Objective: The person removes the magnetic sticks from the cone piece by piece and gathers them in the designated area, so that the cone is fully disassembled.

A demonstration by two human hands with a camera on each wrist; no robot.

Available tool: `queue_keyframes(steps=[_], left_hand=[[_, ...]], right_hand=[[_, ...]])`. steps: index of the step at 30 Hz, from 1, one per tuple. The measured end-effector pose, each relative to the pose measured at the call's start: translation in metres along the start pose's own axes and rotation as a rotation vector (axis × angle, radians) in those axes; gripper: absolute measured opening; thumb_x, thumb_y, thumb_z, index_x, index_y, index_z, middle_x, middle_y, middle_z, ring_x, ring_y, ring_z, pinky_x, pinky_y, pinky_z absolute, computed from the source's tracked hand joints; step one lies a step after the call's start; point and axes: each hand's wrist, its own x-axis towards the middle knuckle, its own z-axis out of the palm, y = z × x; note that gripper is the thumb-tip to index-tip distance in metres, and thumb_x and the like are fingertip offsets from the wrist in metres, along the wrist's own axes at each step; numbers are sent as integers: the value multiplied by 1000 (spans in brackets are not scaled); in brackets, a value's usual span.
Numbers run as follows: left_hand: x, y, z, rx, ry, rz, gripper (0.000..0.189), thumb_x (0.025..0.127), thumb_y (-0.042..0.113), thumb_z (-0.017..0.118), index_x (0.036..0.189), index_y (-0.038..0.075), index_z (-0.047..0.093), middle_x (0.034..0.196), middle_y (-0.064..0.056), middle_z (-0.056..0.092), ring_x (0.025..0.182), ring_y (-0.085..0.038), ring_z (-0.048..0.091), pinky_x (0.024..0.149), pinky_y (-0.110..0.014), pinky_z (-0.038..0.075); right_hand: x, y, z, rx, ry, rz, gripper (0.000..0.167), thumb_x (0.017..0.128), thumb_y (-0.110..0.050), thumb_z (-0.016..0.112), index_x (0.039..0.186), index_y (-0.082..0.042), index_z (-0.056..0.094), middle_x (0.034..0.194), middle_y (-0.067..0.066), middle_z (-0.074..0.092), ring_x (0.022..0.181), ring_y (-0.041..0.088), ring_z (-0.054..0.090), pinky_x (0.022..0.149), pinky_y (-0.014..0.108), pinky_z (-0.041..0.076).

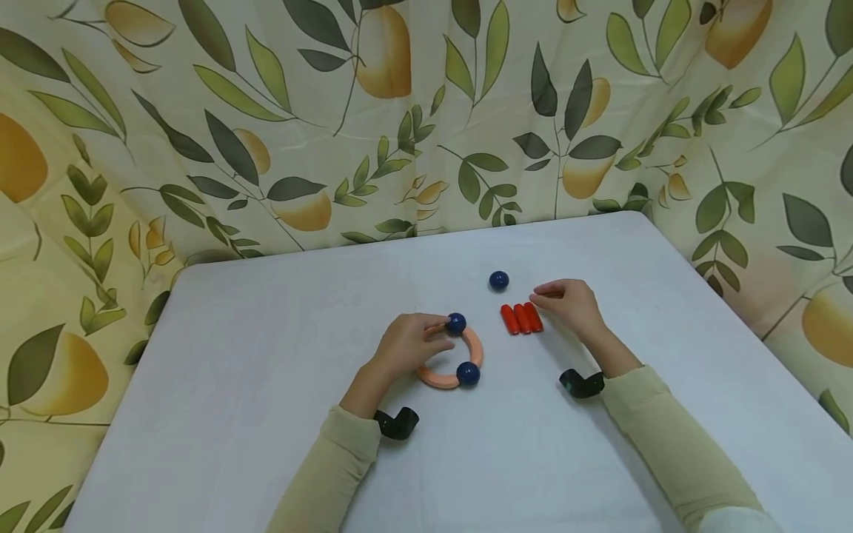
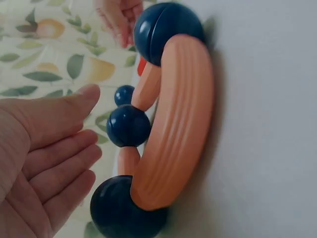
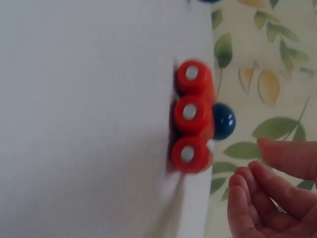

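Note:
A ring of curved orange pieces (image 1: 474, 348) joined by dark blue balls (image 1: 469, 374) lies flat on the table. My left hand (image 1: 408, 344) hovers over its left side, thumb and fingers apart with nothing between them; in the head view it hides part of the ring. The left wrist view shows a thick, grooved orange arc (image 2: 176, 124) close up, between two blue balls. Three red rods (image 1: 522, 318) lie side by side to the right, pale round spots on their ends (image 3: 189, 112). Beside them is my right hand (image 1: 569, 305), fingers loosely bent and holding nothing.
A single blue ball (image 1: 498, 280) sits behind the red rods. The white-covered table (image 1: 266, 333) meets a leaf-and-fruit patterned cloth (image 1: 400, 148) along its back and sides. Black wrist cameras (image 1: 397, 423) are strapped at both sleeves' cuffs.

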Motion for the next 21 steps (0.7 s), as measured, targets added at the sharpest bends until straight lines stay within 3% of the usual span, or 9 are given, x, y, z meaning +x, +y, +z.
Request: queue_keyframes(steps=[6,10,13,15,18,21], left_hand=[[-19,5,-6,27,-97,57,41,80,23,72,119,11,63,119,-1,60,109,-17,55,83,-29,45],[-27,9,-8,37,-133,69,42,80,22,72,119,12,63,119,0,60,88,-12,60,73,-25,45],[-32,12,-8,39,-170,71,44,80,26,73,120,11,63,125,-2,56,67,-8,56,68,-24,44],[-35,14,-7,64,-182,84,45,79,30,72,119,10,63,124,-3,57,62,-6,54,68,-23,45],[-39,14,-5,107,-163,149,42,80,32,71,114,9,66,116,-2,62,75,-7,59,71,-22,46],[-39,13,0,168,-130,247,26,83,28,69,101,9,70,89,3,68,76,-6,59,66,-19,45]], right_hand=[[-19,-14,12,40,-41,-60,31,88,-17,63,112,3,62,106,19,61,93,29,56,71,30,51],[-29,-20,20,53,-71,-108,29,86,-13,65,110,3,63,102,17,63,91,27,57,71,30,52],[-37,-22,28,39,-89,-193,28,84,-11,67,107,5,64,96,13,65,88,25,59,74,31,51],[-44,-23,34,39,-111,-252,27,83,-10,68,105,5,65,93,10,66,85,23,60,75,32,51],[-54,-26,43,48,-137,-326,25,82,-9,69,103,5,66,90,8,66,82,21,60,75,33,52],[-64,-30,51,55,-143,-372,22,81,-7,70,100,3,68,89,6,66,82,21,60,75,34,52]])
